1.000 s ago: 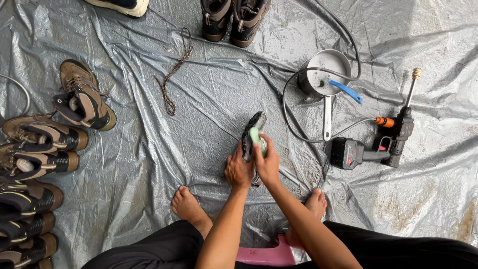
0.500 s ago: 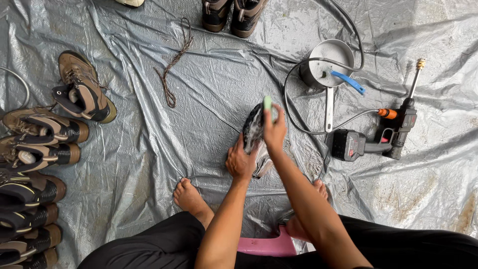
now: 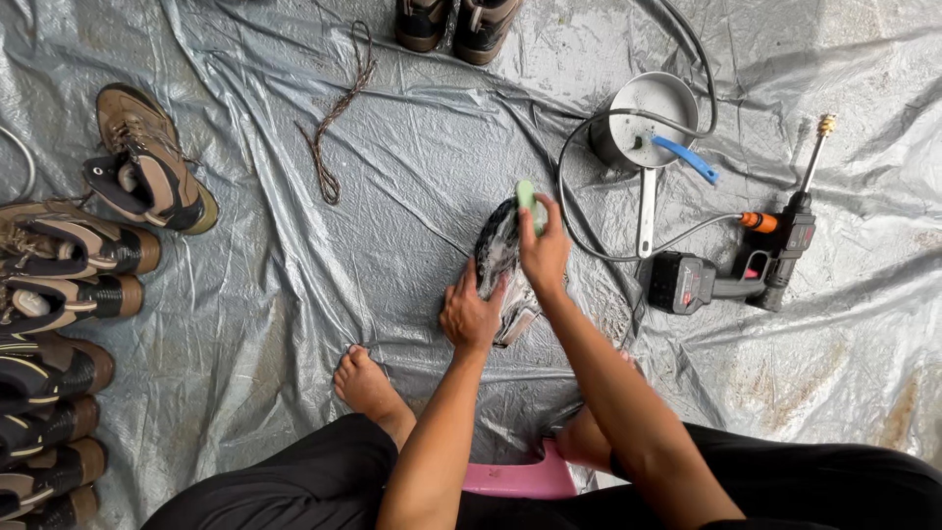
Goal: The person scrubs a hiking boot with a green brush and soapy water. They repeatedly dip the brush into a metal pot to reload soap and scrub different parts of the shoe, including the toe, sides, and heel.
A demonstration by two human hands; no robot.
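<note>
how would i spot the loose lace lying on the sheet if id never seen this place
Start from the grey plastic sheet that covers the floor, then look to its top middle, just left of the pair of boots at the upper edge. There lies the lace, a thin brown cord doubled over in a long crooked loop. It is the only string lying loose, apart from any boot.

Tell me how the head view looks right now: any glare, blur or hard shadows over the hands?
Head view: soft, even daylight with no hard shadows; mild sheen on the creased grey tarp; left hand and right hand sharp on the dark shoe; green brush slightly soft; wide-lens stretch at the edges.
</note>
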